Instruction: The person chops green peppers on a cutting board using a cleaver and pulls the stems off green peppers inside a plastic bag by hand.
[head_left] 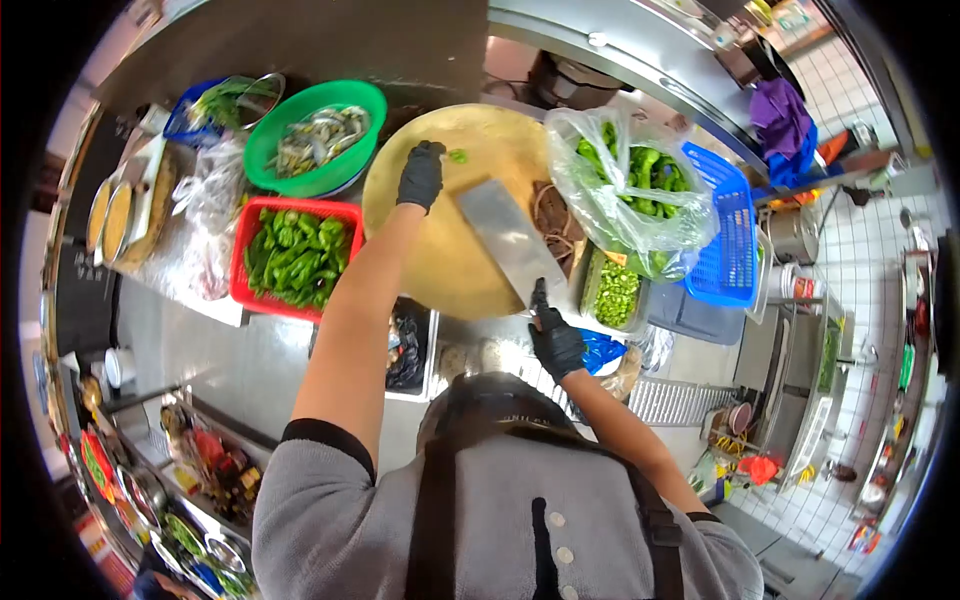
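Observation:
My right hand (557, 345), in a black glove, grips the handle of a wide cleaver (510, 238). Its blade lies flat over the right part of a round chopping board (425, 260). My left hand (422, 177), also gloved in black, is at the board's far left with its fingers curled together; whatever they hold is hidden. Just right of those fingers is a small green pepper piece (458, 156). A brown, cord-tied bundle (552, 215) sits at the board's right edge. Beside it, a clear container (614, 292) holds chopped green pieces.
Left of the board stand a red basket (240, 270) of green peppers and a green basin (375, 103) of what looks like shrimp. To the right, a clear plastic bag (585, 135) of green peppers rests against a blue basket (738, 235). A black-lined bin (408, 355) is below the board.

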